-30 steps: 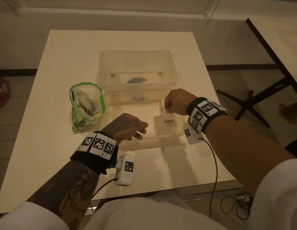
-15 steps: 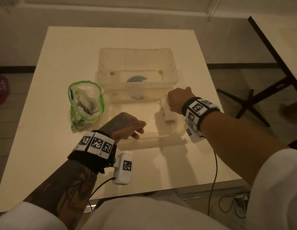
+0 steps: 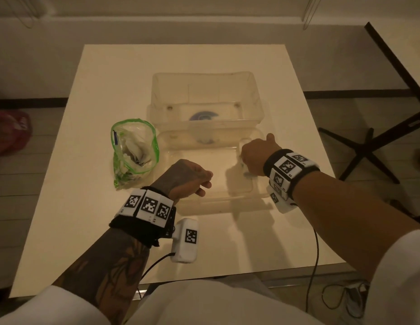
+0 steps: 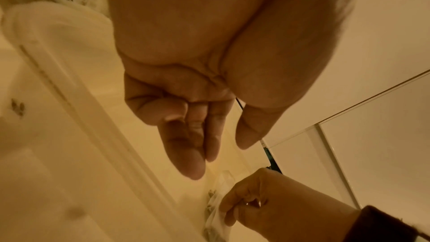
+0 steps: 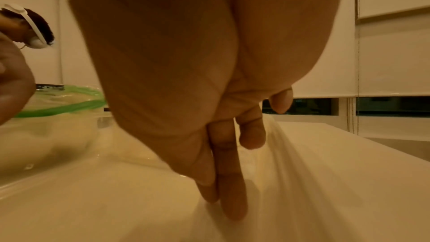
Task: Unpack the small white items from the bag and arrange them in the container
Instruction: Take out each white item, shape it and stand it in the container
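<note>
Two clear plastic trays sit on a pale square desk (image 3: 91, 160): a deeper container (image 3: 205, 95) farther back with a round blue mark on its floor, and a shallow clear lid (image 3: 204, 191) lying flat just in front of it. A zip bag (image 3: 134, 148) with a green rim stands open beside the lid's left end, white packets bunched inside. The left hand (image 3: 191, 178) hovers over the lid's left part, fingers loosely curled and holding nothing. The right hand (image 3: 257, 154) reaches down at the lid's right end, its fingers pinching a small white item (image 4: 215, 209) that touches the lid's floor; from the right wrist view the item itself is hidden. Both wrists wear black bands with square black-and-white markers and white camera boxes with cables. Around the desk the floor is light, with dark desk legs (image 3: 368, 146) at the right, a red bag (image 3: 12, 132) at the left, and pale roller blinds (image 5: 393, 32) on the wall.
</note>
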Available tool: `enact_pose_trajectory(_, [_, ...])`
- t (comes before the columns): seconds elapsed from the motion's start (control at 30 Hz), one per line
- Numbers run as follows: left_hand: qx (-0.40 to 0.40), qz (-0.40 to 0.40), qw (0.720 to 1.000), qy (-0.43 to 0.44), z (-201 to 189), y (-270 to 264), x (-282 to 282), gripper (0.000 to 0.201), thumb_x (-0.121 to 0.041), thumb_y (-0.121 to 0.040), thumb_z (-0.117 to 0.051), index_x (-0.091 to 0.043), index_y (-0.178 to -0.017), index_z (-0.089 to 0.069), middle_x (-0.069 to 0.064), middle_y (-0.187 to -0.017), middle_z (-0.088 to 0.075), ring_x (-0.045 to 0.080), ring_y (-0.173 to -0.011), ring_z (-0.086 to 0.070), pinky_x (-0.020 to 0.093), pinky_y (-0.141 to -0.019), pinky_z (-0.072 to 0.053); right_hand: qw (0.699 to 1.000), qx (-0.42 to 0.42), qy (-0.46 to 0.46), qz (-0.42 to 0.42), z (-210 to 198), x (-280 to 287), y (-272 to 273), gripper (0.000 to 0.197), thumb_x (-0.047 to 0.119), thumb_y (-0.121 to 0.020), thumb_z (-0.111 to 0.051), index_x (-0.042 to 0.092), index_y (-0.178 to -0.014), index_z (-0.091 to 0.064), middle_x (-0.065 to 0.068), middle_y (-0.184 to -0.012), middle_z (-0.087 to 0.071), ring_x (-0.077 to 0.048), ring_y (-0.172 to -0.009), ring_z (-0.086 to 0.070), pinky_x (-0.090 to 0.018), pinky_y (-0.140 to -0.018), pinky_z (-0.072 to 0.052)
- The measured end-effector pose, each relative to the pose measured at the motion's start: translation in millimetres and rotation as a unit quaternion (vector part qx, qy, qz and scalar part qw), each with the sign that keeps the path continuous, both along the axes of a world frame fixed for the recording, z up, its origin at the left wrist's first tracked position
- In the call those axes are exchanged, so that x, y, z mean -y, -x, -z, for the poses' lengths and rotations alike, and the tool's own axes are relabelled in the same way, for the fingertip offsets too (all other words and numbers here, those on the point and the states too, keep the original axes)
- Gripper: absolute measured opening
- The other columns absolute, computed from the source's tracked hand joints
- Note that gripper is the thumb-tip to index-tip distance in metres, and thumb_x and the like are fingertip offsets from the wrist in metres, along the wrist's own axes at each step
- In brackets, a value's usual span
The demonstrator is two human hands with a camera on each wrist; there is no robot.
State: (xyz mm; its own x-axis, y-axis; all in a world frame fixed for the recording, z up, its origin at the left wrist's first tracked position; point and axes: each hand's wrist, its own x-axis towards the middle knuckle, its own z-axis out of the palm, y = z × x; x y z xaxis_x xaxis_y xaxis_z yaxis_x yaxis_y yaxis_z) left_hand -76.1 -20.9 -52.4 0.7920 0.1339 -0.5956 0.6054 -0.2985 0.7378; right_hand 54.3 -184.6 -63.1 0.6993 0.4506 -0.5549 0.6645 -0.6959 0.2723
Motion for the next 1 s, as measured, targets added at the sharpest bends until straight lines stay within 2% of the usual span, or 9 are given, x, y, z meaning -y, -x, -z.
enact_pose_trajectory(0.17, [0.077,-0.099,0.990,-0.062,-2,-3,-12,0.015,-0.018,-0.094,-0.056,-0.009,-0.090,-0.068,0.002,-0.084,-0.072,0.013,-0.067,-0.065,0.021,-0.055,-0.047,0.999,-0.023,-0.035,0.024,-2,-2,0,0.015,0.029,-0.088,-0.059,0.019,-0.084,-0.048,0.004,-0.076,-0.047,-0.021,-0.084,-0.049,-0.045,-0.096,-0.026])
enact_pose_trajectory(0.27, [0.173,-0.183,0.954,-0.162,0,-5,-27,0.019,-0.016,-0.092,-0.054,-0.006,-0.082,-0.067,0.006,-0.075,-0.068,0.018,-0.067,-0.063,0.027,-0.059,-0.051,0.996,-0.032,-0.078,0.033,-9,-6,1,0.005,0.020,-0.088,-0.053,0.019,-0.088,-0.049,0.002,-0.083,-0.051,-0.020,-0.086,-0.047,-0.044,-0.099,-0.027])
enact_pose_trajectory(0.4, [0.168,-0.182,0.909,-0.334,3,-6,-50,0.026,-0.012,-0.092,-0.050,0.000,-0.073,-0.063,0.008,-0.063,-0.056,0.020,-0.060,-0.054,0.021,-0.050,-0.035,0.989,-0.039,-0.143,0.029,-20,-16,7,0.007,0.017,-0.088,-0.049,0.019,-0.088,-0.055,0.000,-0.090,-0.055,-0.020,-0.084,-0.046,-0.039,-0.096,-0.032])
enact_pose_trajectory(0.5, [0.082,-0.168,0.909,-0.372,4,-11,-60,0.021,-0.008,-0.089,-0.051,0.006,-0.088,-0.067,0.009,-0.068,-0.056,0.035,-0.083,-0.064,0.034,-0.066,-0.047,0.980,-0.048,-0.193,0.015,-28,-26,13,0.009,0.018,-0.089,-0.050,0.019,-0.087,-0.058,0.001,-0.087,-0.056,-0.020,-0.083,-0.049,-0.036,-0.089,-0.035])
enact_pose_trajectory(0.63, [0.103,-0.162,0.873,-0.448,4,-13,-70,0.025,-0.004,-0.093,-0.043,0.011,-0.097,-0.062,0.026,-0.100,-0.063,0.039,-0.097,-0.061,0.040,-0.083,-0.050,0.962,-0.081,-0.256,0.050,-35,-33,20,0.011,0.015,-0.090,-0.053,0.017,-0.087,-0.063,0.000,-0.087,-0.061,-0.019,-0.080,-0.057,-0.030,-0.078,-0.046])
enact_pose_trajectory(0.77, [-0.001,-0.033,0.894,-0.446,14,-13,-81,0.022,-0.003,-0.096,-0.046,0.012,-0.107,-0.057,0.024,-0.113,-0.062,0.036,-0.107,-0.061,0.039,-0.091,-0.048,0.957,-0.091,-0.267,0.061,-32,-37,24,0.013,0.016,-0.088,-0.054,0.019,-0.087,-0.066,0.000,-0.088,-0.063,-0.022,-0.082,-0.061,-0.035,-0.079,-0.054])
enact_pose_trajectory(0.9, [-0.009,-0.069,0.905,-0.421,18,-20,-88,0.025,-0.004,-0.095,-0.049,0.011,-0.115,-0.050,0.026,-0.118,-0.059,0.040,-0.111,-0.058,0.042,-0.092,-0.047,0.950,-0.110,-0.288,0.047,-30,-41,30,0.015,0.014,-0.091,-0.051,0.016,-0.090,-0.066,0.000,-0.088,-0.061,-0.020,-0.084,-0.058,-0.026,-0.072,-0.044])
enact_pose_trajectory(0.93, [0.002,-0.085,0.904,-0.419,20,-21,-91,0.025,-0.004,-0.094,-0.049,0.011,-0.114,-0.049,0.027,-0.118,-0.059,0.041,-0.112,-0.058,0.043,-0.093,-0.046,0.948,-0.113,-0.294,0.044,-30,-42,31,0.016,0.014,-0.091,-0.050,0.016,-0.091,-0.066,0.000,-0.088,-0.061,-0.020,-0.083,-0.058,-0.025,-0.070,-0.042])
enact_pose_trajectory(1.0, [-0.014,-0.053,0.914,-0.403,20,-24,-95,0.013,-0.004,-0.093,-0.050,0.008,-0.091,-0.054,0.026,-0.113,-0.062,0.039,-0.108,-0.060,0.037,-0.090,-0.047,0.945,-0.116,-0.302,0.038,-31,-44,34,0.018,0.014,-0.092,-0.049,0.015,-0.092,-0.067,0.000,-0.088,-0.061,-0.019,-0.081,-0.057,-0.024,-0.069,-0.040])
